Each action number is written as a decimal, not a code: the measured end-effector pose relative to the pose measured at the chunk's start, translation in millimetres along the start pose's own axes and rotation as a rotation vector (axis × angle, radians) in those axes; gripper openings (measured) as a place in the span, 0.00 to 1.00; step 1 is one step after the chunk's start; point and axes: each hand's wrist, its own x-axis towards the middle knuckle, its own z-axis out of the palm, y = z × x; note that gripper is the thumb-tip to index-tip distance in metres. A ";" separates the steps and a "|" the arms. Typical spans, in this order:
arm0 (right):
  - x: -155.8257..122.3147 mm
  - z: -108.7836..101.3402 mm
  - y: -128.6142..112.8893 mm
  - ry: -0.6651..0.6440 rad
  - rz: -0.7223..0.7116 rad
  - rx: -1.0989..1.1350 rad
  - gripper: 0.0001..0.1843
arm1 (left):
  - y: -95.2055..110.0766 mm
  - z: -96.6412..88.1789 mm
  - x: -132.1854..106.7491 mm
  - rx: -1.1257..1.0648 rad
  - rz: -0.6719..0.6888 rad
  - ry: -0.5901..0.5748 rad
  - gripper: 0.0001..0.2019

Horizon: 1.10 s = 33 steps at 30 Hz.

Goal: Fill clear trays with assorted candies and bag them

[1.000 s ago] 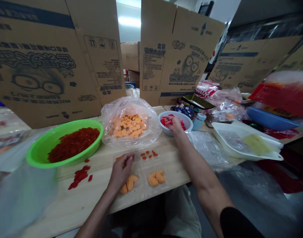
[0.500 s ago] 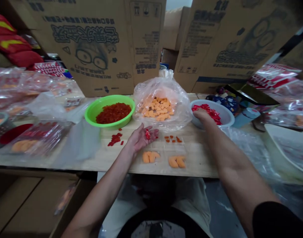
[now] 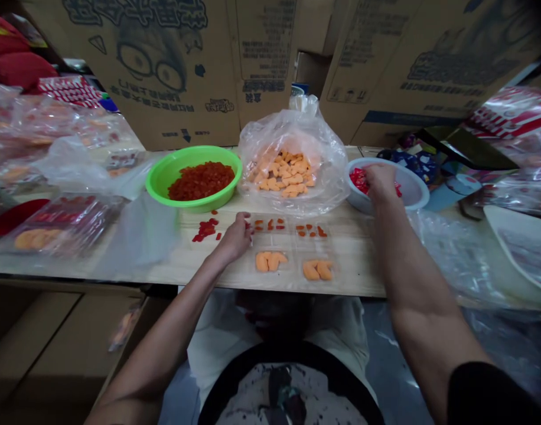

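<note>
At the far left of the pale wooden tabletop lie clear plastic packets with red and orange sweets inside, and past them stands a round green plastic bowl heaped with dark red pieces, a few loose red pieces scattered on the wood just in front of it. The left hand rests knuckles-up right of those loose pieces, its fingers curled together at the near left corner of a clear plastic tray with small compartments; something small seems pinched at the fingertips, but it is too blurred to be sure. The tray's long axis runs left to right across the person's front: its far compartments hold small red-orange bits, its near ones curved orange sweets. It lies directly right of the left hand, touching or nearly so, and well apart from the other hand, so the left is plainly the nearer. Behind the tray sits a crumpled clear plastic bag of orange pieces. Further right, the right hand reaches into a white round bowl of red wrapped sweets, fingers bent down among them. Tall printed cardboard boxes wall off the back, with more bags and a white tub at the right.
</note>
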 end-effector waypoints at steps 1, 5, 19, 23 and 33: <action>-13.4 7.7 -4.8 -0.030 0.006 0.019 0.16 | -0.3 -0.6 0.3 0.091 0.030 -0.012 0.12; -90.7 53.7 -25.0 -0.487 -0.136 0.183 0.22 | -2.2 2.6 6.4 0.256 0.170 -0.097 0.04; -160.0 114.3 -39.4 -0.520 -0.486 0.012 0.22 | -12.4 41.4 3.5 0.092 0.254 -0.006 0.04; -159.8 113.1 -37.0 -0.554 -0.446 -0.057 0.21 | -15.7 36.9 8.9 0.125 0.305 -0.064 0.02; -132.5 60.1 -9.3 -0.737 -0.500 -0.206 0.25 | -4.6 41.8 -25.7 0.124 0.438 -0.296 0.22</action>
